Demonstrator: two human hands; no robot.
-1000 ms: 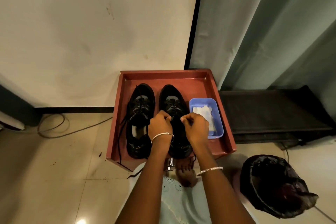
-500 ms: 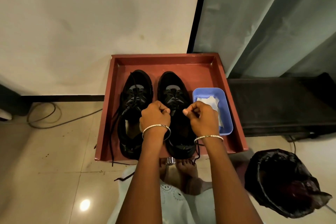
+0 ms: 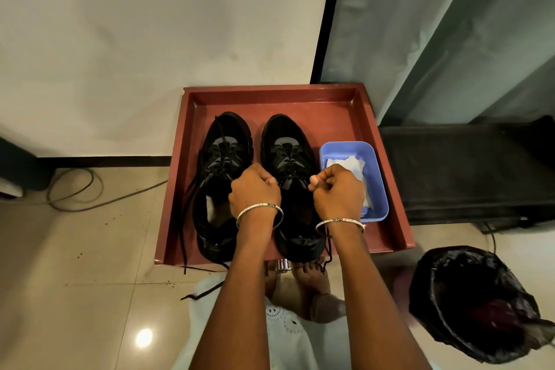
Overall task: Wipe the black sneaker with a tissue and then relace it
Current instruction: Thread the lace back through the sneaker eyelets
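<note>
A pale, scuffed wall (image 3: 150, 39) fills the upper left, and a grey-green curtain (image 3: 450, 24) hangs at the upper right. Glossy beige floor tiles (image 3: 75, 249) spread below them. A square red-brown tray with a raised rim (image 3: 270, 89) sits on the floor against the wall. To its right lies a low black platform (image 3: 465, 168). A round bin lined with a black plastic bag (image 3: 468, 300) stands nearer the person, off the tray's right near corner.

Two black sneakers stand side by side on the tray, toes toward the wall. The left black sneaker (image 3: 223, 132) is loosely laced, and its long black lace (image 3: 183, 219) trails over the tray's near edge onto the tiles. The right black sneaker (image 3: 282, 135), the one being laced, sits between its partner and a rectangular blue plastic tub (image 3: 345, 146), close beside both.

Both arms reach in from below. The left grip (image 3: 255, 189) is clenched over the right sneaker's tongue, thumb and fingers pinching one end of the thin black shoelace (image 3: 295, 179). The right grip (image 3: 338, 189) pinches the other end, partly covering the tub. The lace runs taut between the two thumbs across the eyelets.

A crumpled white tissue (image 3: 345, 164) lies inside the tub. A silver bangle (image 3: 259, 210) circles the left wrist and a second silver bangle (image 3: 341, 222) the right. A dark cable (image 3: 75, 189) loops on the floor at far left.
</note>
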